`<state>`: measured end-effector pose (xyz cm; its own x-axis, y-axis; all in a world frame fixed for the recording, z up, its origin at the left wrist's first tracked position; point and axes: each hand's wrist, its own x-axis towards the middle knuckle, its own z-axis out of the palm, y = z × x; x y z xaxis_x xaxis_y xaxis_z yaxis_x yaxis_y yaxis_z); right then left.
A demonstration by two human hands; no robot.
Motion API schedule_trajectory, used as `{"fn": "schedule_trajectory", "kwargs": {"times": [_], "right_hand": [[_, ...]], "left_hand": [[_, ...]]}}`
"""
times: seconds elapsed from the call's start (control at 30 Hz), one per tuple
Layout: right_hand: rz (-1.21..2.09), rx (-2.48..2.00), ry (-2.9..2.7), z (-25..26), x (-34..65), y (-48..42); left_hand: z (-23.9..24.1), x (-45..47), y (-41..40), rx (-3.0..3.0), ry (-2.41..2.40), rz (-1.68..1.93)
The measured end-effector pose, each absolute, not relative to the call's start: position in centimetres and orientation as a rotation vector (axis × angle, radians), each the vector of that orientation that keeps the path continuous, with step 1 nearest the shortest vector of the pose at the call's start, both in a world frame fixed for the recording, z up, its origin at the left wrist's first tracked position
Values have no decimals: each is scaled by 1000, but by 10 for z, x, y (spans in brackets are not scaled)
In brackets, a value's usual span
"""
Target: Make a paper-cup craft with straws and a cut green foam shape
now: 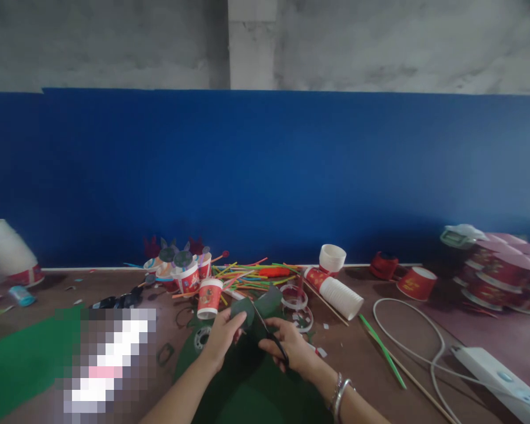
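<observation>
My left hand (225, 335) pinches a dark green piece of paper (242, 311) between thumb and fingers. In my right hand (290, 346) is a pair of scissors (281, 348) with black handles. Its blades point up and left, against the paper's right side, where another dark green part (268, 300) stands beside them. Whether the two green parts are joined I cannot tell. Below both hands spreads a large dark green sheet (256, 394). A red paper cup (210, 298) stands just beyond my left hand, and clear tape rings (304, 318) lie past my right hand.
Colourful sticks (247, 277) lie in a heap at the back. Stacked paper cups (335, 292) rest on their side to the right of them. A white power strip (499, 377) with a looping cable (433, 330) occupies the right. At left is a green sheet (30, 359).
</observation>
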<state>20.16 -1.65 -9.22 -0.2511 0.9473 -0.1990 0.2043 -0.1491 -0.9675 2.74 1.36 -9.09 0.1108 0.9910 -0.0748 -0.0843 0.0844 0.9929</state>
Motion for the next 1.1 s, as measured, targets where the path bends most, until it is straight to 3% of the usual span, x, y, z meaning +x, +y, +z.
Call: {"fn": "schedule_trajectory", "kwargs": {"times": [0.37, 1.1], "right_hand": [[1456, -1121, -1371, -98, 188, -23], [1453, -1095, -1412, -101, 185, -26]], "left_hand": [[-83, 37, 5, 1039, 1047, 1223], [-83, 45, -3, 999, 1064, 1213]]}}
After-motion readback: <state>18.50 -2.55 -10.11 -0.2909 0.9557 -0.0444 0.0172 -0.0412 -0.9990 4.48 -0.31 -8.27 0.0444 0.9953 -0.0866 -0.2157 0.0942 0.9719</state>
